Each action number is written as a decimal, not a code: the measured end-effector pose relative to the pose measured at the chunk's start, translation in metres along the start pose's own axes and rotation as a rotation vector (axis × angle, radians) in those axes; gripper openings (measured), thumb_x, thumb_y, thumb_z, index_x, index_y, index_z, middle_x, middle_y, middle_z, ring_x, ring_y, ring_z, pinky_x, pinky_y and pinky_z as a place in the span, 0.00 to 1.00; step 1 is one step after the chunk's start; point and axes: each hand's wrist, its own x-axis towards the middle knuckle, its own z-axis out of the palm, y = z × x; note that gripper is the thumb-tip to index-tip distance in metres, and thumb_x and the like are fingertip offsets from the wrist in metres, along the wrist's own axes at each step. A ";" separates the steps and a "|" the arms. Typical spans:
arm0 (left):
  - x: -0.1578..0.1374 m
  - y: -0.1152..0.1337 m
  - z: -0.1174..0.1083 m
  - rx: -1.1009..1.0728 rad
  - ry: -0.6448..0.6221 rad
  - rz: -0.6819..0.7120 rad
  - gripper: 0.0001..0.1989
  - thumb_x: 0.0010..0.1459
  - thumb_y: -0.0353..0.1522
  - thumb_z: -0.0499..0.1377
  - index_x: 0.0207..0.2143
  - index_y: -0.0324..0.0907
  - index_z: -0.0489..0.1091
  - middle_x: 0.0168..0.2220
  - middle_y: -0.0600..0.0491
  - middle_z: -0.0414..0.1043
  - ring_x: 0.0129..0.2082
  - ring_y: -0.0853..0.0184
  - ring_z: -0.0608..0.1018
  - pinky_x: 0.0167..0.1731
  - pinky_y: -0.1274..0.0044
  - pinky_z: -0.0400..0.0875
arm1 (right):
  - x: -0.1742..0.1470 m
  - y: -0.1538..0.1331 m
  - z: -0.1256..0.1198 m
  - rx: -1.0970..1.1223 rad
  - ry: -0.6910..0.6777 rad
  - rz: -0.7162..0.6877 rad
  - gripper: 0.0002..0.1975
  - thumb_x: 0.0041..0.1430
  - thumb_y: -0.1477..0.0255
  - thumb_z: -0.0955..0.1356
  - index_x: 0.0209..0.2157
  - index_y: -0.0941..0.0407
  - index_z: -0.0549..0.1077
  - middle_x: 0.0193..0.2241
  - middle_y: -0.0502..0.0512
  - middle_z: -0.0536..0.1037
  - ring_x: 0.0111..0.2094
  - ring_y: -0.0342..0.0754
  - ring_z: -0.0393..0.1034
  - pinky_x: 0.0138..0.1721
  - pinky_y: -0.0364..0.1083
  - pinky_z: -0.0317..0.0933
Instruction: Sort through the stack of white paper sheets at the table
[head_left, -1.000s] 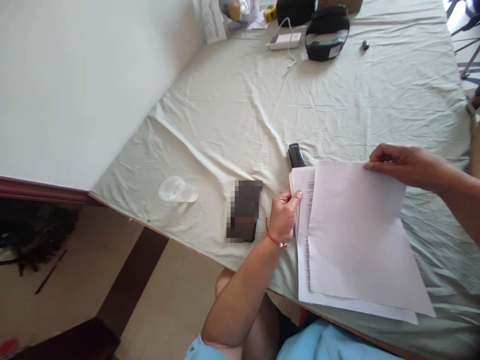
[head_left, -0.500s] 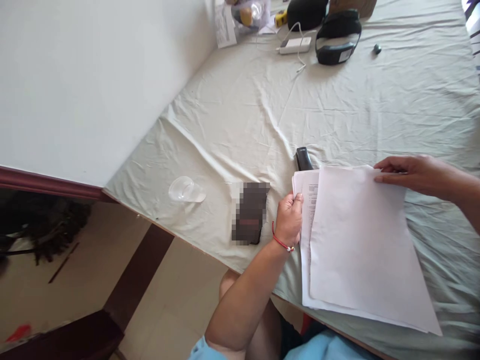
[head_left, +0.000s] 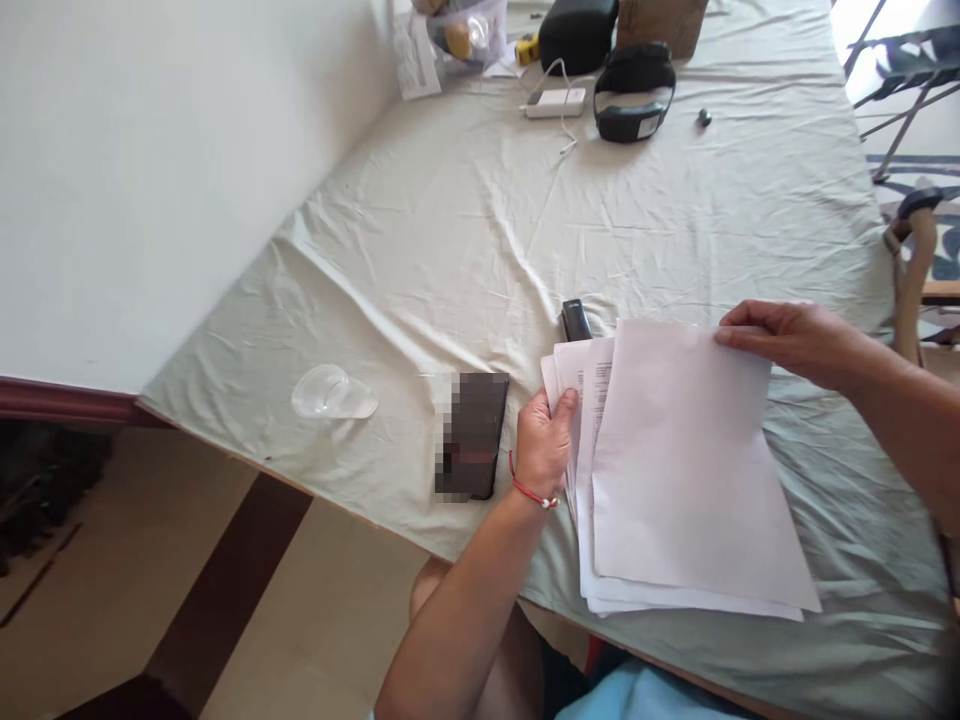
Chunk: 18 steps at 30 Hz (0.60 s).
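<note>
My left hand (head_left: 545,440), with a red cord bracelet on its wrist, grips the left edge of a fanned stack of printed papers (head_left: 587,440), thumb on top. At the upper right corner of the top sheet (head_left: 686,460), my right hand (head_left: 780,335) pinches the paper between thumb and fingers. That sheet's upward side looks blank and overlaps the printed pages beneath. Behind the stack's top edge a black stapler-like object (head_left: 576,320) is partly hidden. A dark, pixelated phone-like rectangle (head_left: 476,435) lies left of my left hand.
A clear plastic cup (head_left: 330,392) lies on the cloth-covered table (head_left: 420,260) at left. Toward the back are a black headset (head_left: 634,95), a white device with a cable (head_left: 555,102), a black case (head_left: 577,38), a yellow tape measure (head_left: 527,50) and a plastic tub (head_left: 480,35).
The view has shifted, so the table things appear further left. The papers at my left hand are fanned wider, and my right hand still holds the top sheet's corner.
</note>
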 end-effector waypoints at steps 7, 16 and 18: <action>-0.001 0.005 0.003 -0.066 0.016 -0.001 0.25 0.50 0.44 0.75 0.46 0.40 0.78 0.44 0.46 0.82 0.44 0.55 0.82 0.47 0.68 0.78 | -0.003 -0.014 -0.001 -0.100 -0.068 0.062 0.38 0.44 0.34 0.72 0.42 0.54 0.80 0.34 0.55 0.80 0.36 0.52 0.69 0.38 0.50 0.59; 0.006 -0.001 -0.003 0.030 -0.003 0.082 0.13 0.58 0.37 0.66 0.44 0.41 0.75 0.43 0.49 0.80 0.47 0.59 0.80 0.50 0.71 0.73 | -0.003 -0.008 0.001 0.030 -0.102 0.106 0.36 0.46 0.35 0.72 0.39 0.54 0.77 0.30 0.53 0.76 0.32 0.48 0.65 0.35 0.48 0.58; 0.006 -0.002 -0.003 0.048 -0.010 0.095 0.12 0.59 0.37 0.66 0.43 0.41 0.74 0.43 0.48 0.80 0.46 0.59 0.80 0.49 0.71 0.73 | -0.003 -0.009 0.002 0.053 -0.113 0.059 0.37 0.44 0.34 0.72 0.38 0.54 0.77 0.41 0.59 0.81 0.40 0.53 0.70 0.41 0.50 0.63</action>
